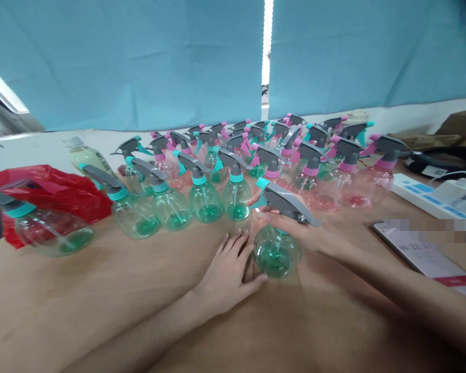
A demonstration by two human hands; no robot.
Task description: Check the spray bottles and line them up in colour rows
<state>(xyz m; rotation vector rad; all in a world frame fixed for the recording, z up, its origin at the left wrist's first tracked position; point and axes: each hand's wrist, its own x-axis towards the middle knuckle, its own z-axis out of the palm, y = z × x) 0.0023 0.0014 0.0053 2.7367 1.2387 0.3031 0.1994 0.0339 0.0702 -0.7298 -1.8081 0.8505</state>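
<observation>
A clear green spray bottle (277,254) with a grey and teal trigger head stands on the table in front of me. My right hand (291,225) is closed around its neck from behind, and the spray head partly hides the fingers. Just left of that bottle, my left hand (230,272) lies on the tabletop with its fingers spread and holds nothing. Its thumb reaches to the bottle's base. Beyond the hands stands a row of green spray bottles (205,204) with teal collars. Pink spray bottles (334,189) with pink collars are grouped to the right and behind.
At the left, a red plastic bag (62,181) lies behind another green spray bottle (56,233). A drink bottle (87,158) stands beyond it. To the right are a phone (419,254), a white power strip (427,194) and a black coil (438,163). Blue sheeting (140,62) hangs behind.
</observation>
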